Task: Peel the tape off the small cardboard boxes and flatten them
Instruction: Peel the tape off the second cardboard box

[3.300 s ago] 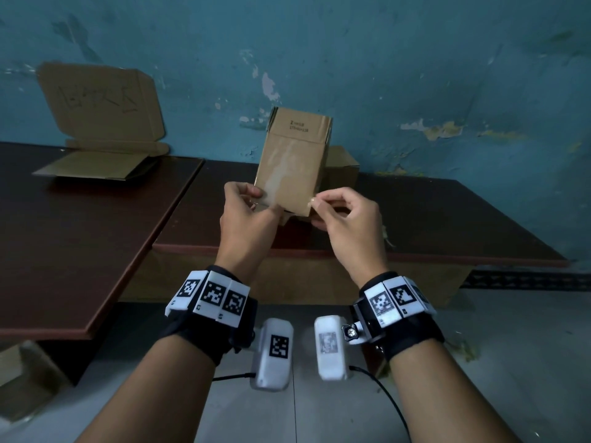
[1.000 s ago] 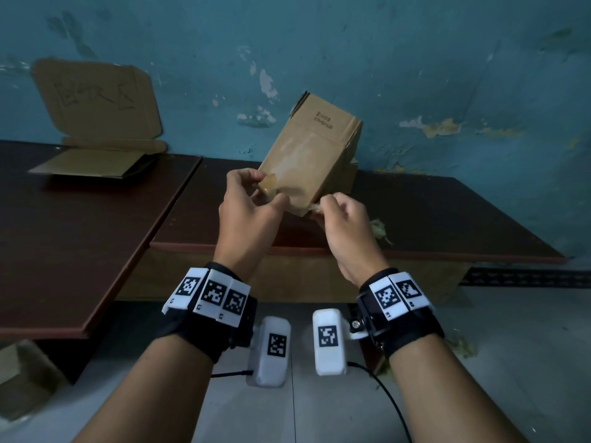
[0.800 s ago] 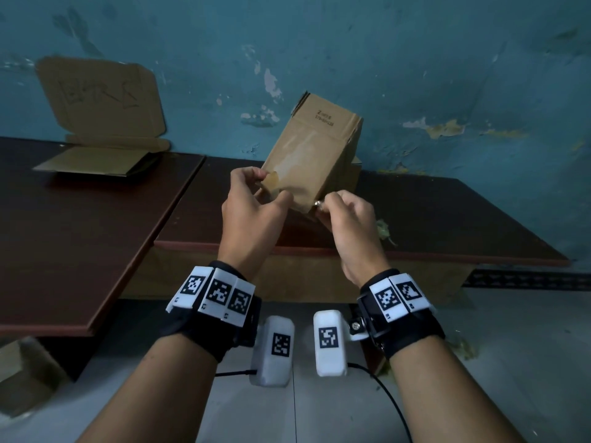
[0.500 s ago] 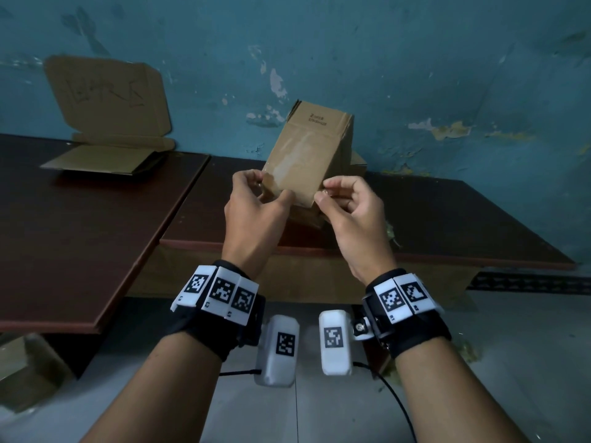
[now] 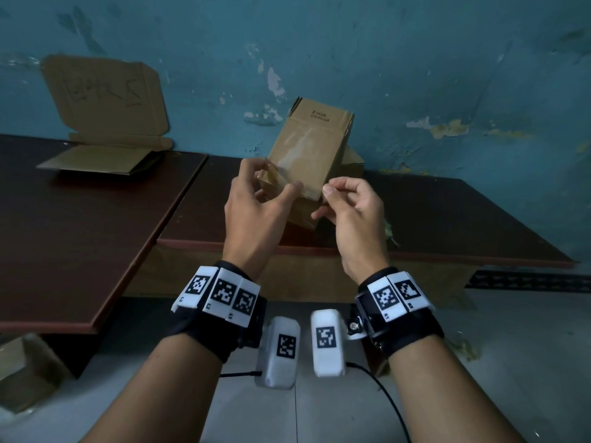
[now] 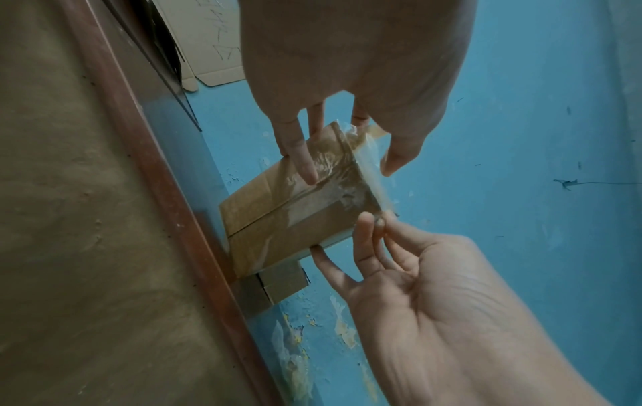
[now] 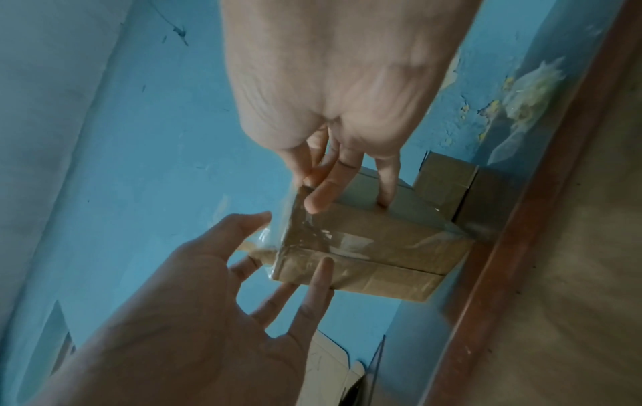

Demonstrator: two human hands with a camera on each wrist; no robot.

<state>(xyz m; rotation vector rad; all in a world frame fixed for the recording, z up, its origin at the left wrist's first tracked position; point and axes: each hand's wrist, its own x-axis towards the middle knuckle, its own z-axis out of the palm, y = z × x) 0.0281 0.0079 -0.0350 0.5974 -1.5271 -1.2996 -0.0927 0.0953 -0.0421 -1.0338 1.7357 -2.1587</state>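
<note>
I hold a small brown cardboard box [image 5: 307,148] upright above the table's front edge. My left hand [image 5: 275,183] grips its lower left corner, thumb on the front face and fingers [image 6: 302,162] on the taped bottom. Clear tape [image 6: 368,170] stands loose along the bottom's edge, and a crumpled flap of it hangs by the left thumb. My right hand [image 5: 329,190] pinches the tape's end at the lower right corner between thumb and forefinger [image 7: 305,181]. The bottom flaps [image 7: 375,247] remain closed under the tape.
A second small box [image 5: 351,161] sits on the dark brown table [image 5: 447,219] behind the held one. An opened flat carton [image 5: 105,129] leans against the blue wall on the left table [image 5: 64,219]. A wad of peeled tape [image 5: 388,230] lies near the right hand.
The box leaned right a second ago and now stands nearly upright. My right hand rose from below the box to pinch at its lower right corner.
</note>
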